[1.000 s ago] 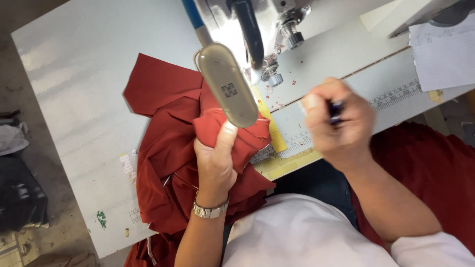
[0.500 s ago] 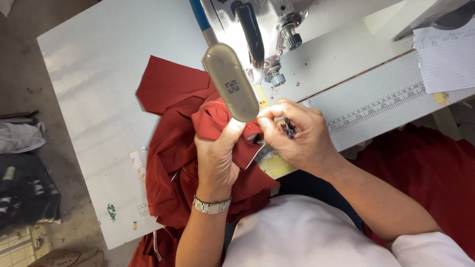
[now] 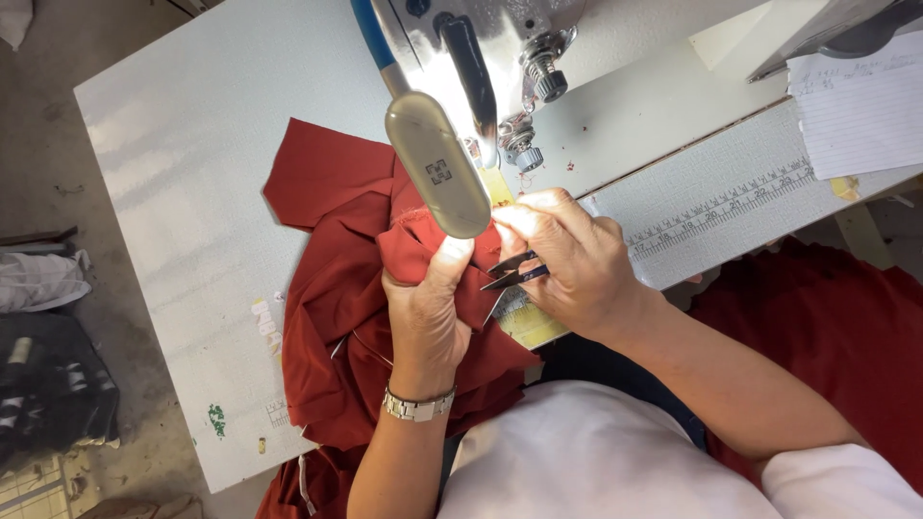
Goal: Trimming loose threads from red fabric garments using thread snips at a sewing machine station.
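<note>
The left hand (image 3: 426, 312) pinches a bunched fold of dark red fabric (image 3: 336, 288) lying on the white sewing table (image 3: 192, 173) (below the grey lamp head (image 3: 437, 163)); the right hand (image 3: 567, 264) grips small thread snips (image 3: 514, 269), fingers closed around them, blades at the fold.

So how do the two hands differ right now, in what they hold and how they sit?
The left hand grips a bunched fold of the red fabric, thumb up, and wears a metal wristwatch. The right hand has a bare wrist and pinches small thread snips, blades open and pointing at the fold. The left hand lies over the cloth; the right sits beside it, above the table edge. Both meet just below the sewing machine lamp.
</note>
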